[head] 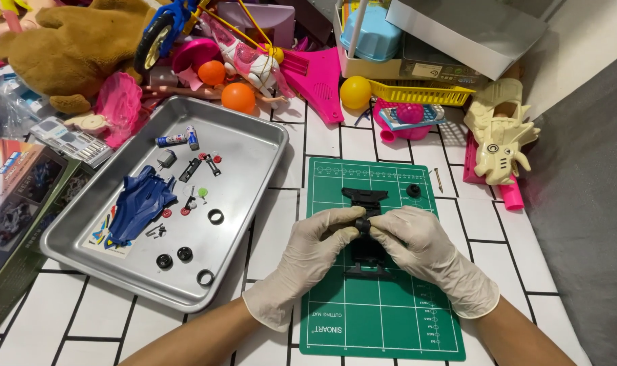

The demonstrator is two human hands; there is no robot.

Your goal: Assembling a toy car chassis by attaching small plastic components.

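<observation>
The tiled bench (362, 139) carried toys, a steel tray (254, 224) and a green mat (389, 318). On the mat lay a black chassis (364, 198). Left hand (308, 254) and right hand (417, 244) pinched a black wheel (362, 225) above it.

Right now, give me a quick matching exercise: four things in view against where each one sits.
Things:
1. blue car body
2. black chassis
3. orange ball
4. loose black wheel

Places:
A. on the green cutting mat, apart from the hands
B. among the toys behind the metal tray
C. inside the metal tray, left part
D. on the green cutting mat, between the left hand and right hand

Pairs: 1-C, 2-D, 3-B, 4-A
</observation>
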